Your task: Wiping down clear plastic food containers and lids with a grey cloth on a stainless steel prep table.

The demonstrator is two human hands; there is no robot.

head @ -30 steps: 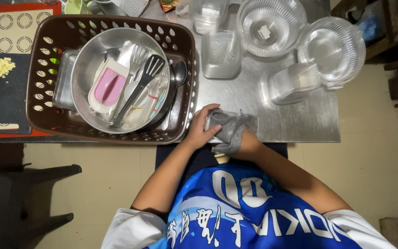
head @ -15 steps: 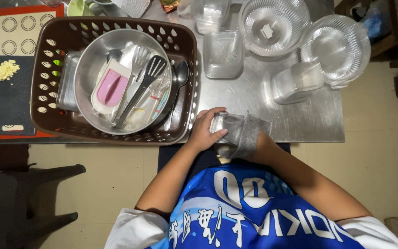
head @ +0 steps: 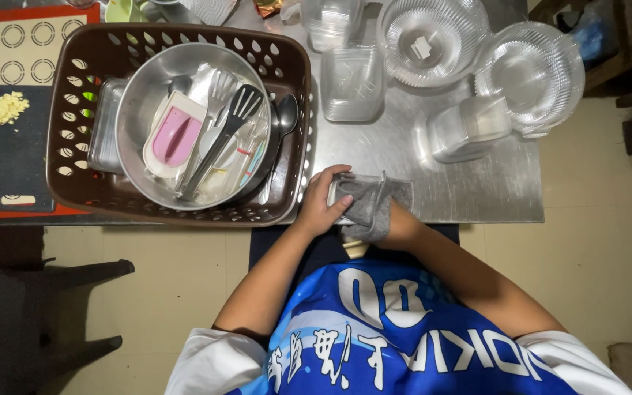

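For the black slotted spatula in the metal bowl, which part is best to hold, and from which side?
Probably the handle's lower end, from the near side. The black slotted spatula lies slanted in the metal bowl; its slotted head points toward the far right, and its long handle runs down-left, on top of the other utensils.

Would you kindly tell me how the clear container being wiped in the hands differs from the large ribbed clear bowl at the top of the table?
The clear container is small and boxy; the ribbed bowl is large and round. The container is held at the table's near edge by the left hand, with the right hand pressing a grey cloth over it; the bowl stands untouched at the far edge. The container's walls look plain, while the bowl's are ribbed. Both are transparent.
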